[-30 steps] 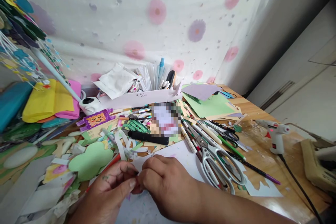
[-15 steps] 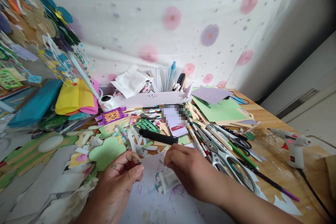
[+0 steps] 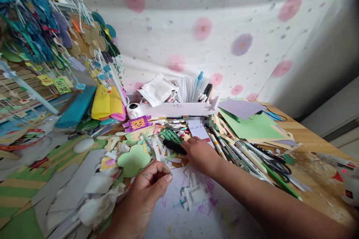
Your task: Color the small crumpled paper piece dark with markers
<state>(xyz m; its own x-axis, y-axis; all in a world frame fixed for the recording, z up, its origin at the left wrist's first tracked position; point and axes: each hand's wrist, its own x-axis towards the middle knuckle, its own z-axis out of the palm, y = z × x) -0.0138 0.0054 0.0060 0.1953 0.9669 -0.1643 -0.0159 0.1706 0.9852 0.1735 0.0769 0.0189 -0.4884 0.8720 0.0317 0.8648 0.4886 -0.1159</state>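
Note:
My right hand [image 3: 200, 155] reaches forward over the paper scraps, and its fingers curl over the near end of a black-handled tool [image 3: 172, 145] lying among them. My left hand [image 3: 148, 186] stays near the front with thumb and fingertips pinched together; what they hold, if anything, I cannot make out. Between the hands a small folded white paper piece [image 3: 193, 196] lies loose on a white sheet [image 3: 174, 220] smeared with purple marks.
A green cloud-shaped cutout [image 3: 134, 160] lies by my left hand. Pens and scissors [image 3: 269, 162] are spread to the right, with a glue gun [image 3: 343, 173] at the right edge. A white box of pens [image 3: 179, 109] stands at the back. Hanging paper crafts [image 3: 42, 33] fill the left.
My hands have come apart. The right hand let the white paper piece drop onto the sheet and moved forward to the black-handled tool. The view has swung left.

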